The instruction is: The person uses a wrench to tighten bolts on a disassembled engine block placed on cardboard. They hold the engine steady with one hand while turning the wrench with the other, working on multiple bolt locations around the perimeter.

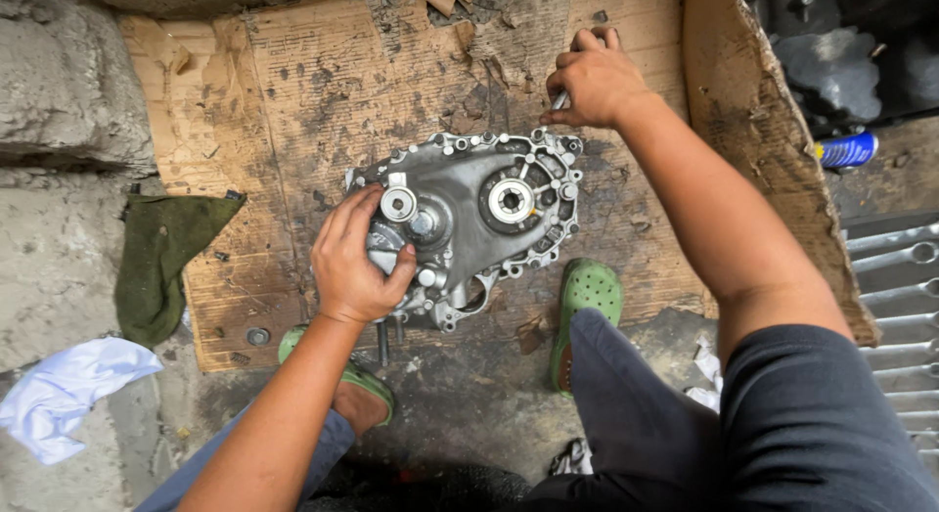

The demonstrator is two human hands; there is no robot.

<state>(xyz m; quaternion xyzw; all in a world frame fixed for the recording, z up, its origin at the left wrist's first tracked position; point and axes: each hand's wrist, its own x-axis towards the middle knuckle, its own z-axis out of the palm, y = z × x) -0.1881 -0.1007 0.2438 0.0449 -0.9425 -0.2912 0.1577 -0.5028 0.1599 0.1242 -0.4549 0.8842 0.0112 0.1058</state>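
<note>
Gearbox housing (479, 219): cast metal, flat on oil-stained cardboard (293, 101) between feet in green clogs (585, 307). Judged heavy, rigid, greasy-slick; best gripped at bolt-flange rim, both sides. Long axis runs left-right, slightly raised at right; open face with shaft bores points up. Left hand (354, 263) fingers curled over left end, gripping. Right hand (592, 80) fingers closed, pinching slim metal tool (559, 101) at upper-right rim.
</note>
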